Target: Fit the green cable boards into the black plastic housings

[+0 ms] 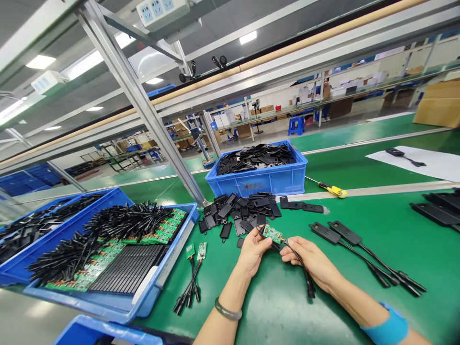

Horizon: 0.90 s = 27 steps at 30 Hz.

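Observation:
Between my two hands, above the green mat, is a small green circuit board [273,234] with a black cable [304,266] hanging from its right end. My left hand [254,250] pinches the board's left end, where a dark piece, perhaps a plastic case half, shows under it. My right hand [308,258] grips the cable close to the board. Just beyond my fingers lies a loose heap of black plastic case halves [247,208]. Two cabled boards [196,253] rest left of my left arm. Right of my right hand, finished-looking black cased modules [341,235] lie with their cables toward me.
A blue bin [257,184] full of black case parts stands behind the heap. On the left, a blue tray [143,306] holds many cabled boards. A yellow-handled screwdriver [334,190] lies right of the bin. A metal post [143,103] rises between tray and bin.

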{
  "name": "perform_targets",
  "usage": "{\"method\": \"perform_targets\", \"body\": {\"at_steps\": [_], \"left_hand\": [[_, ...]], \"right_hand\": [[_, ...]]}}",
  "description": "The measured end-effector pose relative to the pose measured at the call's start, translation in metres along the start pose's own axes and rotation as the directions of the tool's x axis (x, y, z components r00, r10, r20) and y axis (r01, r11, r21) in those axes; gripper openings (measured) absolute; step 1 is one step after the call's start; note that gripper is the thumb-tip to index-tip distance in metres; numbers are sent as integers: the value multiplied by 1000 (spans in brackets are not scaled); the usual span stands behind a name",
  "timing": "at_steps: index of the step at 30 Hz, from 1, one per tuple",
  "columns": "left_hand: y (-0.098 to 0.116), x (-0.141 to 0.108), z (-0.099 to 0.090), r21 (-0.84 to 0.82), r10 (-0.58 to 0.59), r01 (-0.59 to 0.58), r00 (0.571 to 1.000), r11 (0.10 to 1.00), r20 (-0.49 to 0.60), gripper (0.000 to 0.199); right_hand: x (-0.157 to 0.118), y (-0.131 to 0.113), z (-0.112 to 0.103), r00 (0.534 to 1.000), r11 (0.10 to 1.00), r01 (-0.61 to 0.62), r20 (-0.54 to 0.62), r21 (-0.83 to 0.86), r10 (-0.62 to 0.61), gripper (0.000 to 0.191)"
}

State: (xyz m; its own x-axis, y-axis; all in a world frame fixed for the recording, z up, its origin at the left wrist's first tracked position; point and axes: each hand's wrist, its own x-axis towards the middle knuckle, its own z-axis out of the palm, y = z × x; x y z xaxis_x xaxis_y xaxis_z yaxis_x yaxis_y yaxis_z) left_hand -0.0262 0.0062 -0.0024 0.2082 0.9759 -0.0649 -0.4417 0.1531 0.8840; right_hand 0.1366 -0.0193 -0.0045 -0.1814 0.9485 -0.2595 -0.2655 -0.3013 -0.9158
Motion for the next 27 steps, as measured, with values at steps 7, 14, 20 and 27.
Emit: {"method": "perform_targets", "body": {"at_steps": [7, 14, 20, 27], "left_hand": [[-5, 0, 0, 1, 30, -30, 1000, 1000, 7, 50], [-7, -2, 4, 45, 49, -48, 999, 998, -20, 54], [-6, -3, 7, -15, 34, -34, 999, 999, 19, 55], [-9, -3, 13, -99, 51, -46, 997, 994, 50, 47]], "right_hand": [[0, 3, 1, 994, 986, 110, 28, -127, -107, 48], [1, 5, -1, 982, 962, 185, 19, -198, -185, 48], [2, 7, 0, 991, 975, 135, 11, -178, -135, 48], [3, 7, 4, 999, 984, 45, -5, -175, -46, 48]]}}
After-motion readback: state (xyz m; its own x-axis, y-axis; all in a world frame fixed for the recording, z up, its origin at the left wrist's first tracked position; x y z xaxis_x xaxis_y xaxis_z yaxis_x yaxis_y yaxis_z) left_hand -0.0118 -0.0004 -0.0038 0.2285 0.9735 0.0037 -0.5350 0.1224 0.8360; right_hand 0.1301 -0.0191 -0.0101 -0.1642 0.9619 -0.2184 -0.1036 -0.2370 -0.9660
